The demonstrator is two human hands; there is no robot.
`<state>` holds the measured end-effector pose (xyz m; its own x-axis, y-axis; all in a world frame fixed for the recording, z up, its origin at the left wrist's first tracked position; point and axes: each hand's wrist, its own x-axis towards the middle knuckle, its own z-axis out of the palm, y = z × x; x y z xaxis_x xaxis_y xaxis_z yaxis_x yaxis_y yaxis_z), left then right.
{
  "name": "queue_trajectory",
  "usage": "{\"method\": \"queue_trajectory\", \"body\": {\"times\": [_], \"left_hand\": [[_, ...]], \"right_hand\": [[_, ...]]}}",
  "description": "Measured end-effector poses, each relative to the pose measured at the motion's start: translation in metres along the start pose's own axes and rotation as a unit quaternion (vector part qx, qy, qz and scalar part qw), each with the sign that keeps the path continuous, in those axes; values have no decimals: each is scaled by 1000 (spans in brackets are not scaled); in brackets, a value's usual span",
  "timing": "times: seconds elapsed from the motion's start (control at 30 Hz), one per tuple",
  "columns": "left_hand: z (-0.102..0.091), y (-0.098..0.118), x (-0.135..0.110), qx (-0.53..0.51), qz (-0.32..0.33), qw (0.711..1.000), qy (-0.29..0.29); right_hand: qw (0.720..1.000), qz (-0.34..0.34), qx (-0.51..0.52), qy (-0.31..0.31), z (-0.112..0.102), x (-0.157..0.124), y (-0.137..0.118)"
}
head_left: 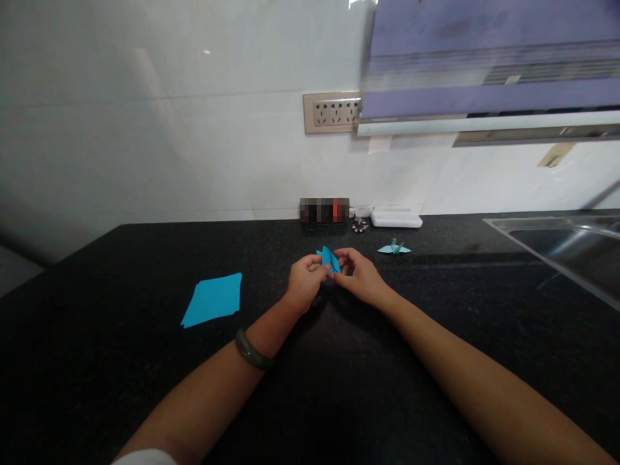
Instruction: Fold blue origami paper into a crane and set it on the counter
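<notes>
Between both hands, just above the dark counter, is a small piece of folded blue paper [331, 259]. My left hand [306, 281] pinches it from the left, thumb in front. From the other side my right hand [359, 276] grips its right edge with thumb and fingers. Part of the paper is covered by the fingertips, so its full shape cannot be made out. A stack of blue paper sheets [213, 299] lies flat to the left of my left hand. To the right of my right hand stands a folded paper crane [394, 247] with spread wings.
Along the wall sit a blurred-out box [324, 210], a small beaded item [359, 225] and a white long object [396, 218]. A sink [562, 252] is set into the black countertop [121, 387] at right. A socket panel [334, 113] is on the wall.
</notes>
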<state>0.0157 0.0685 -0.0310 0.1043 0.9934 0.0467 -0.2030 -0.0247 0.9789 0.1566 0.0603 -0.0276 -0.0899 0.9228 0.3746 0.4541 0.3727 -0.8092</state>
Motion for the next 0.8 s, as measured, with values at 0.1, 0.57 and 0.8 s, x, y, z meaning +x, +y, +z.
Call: {"method": "queue_trajectory", "body": {"times": [0.1, 0.57, 0.8], "left_hand": [[0, 0, 0, 15, 1, 1000, 9], [-2, -6, 0, 142, 73, 986, 38], [-1, 0, -4, 191, 84, 977, 44]], "right_hand": [[997, -12, -68, 41, 3, -2, -1], [976, -78, -197, 55, 8, -13, -17], [964, -56, -252, 64, 9, -17, -22]]}}
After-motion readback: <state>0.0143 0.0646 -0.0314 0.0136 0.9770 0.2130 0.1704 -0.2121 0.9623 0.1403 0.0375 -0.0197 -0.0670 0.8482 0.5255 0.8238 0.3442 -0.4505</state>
